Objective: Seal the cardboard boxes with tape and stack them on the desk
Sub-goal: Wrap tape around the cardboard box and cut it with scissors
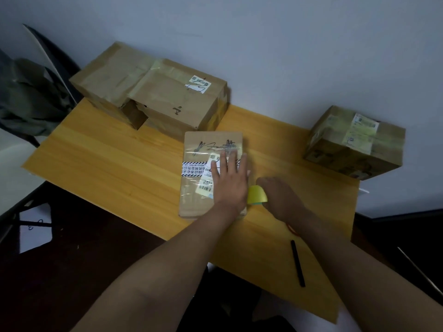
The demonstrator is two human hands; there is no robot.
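The flat box (211,173) lies in the middle of the surface (107,168), and I take it as my landmark. My left hand (229,180) lies flat on its top, fingers straight and spread, pressing the clear tape down near its right edge. My right hand (279,197) sits just right of the box, its grip curled round the yellow tape dispenser (257,194), which touches the box's right side.

The likely trouble, as I judge it, is the tape: if I pull the dispenser away at an angle it may wrinkle or lift off the lid, and the light box may slide if my left palm eases.

Behind the box and to its left stands a stack of bigger boxes (153,92); well to its right sits another box (354,142). A black pen (298,263) lies nearer me, right of the box.
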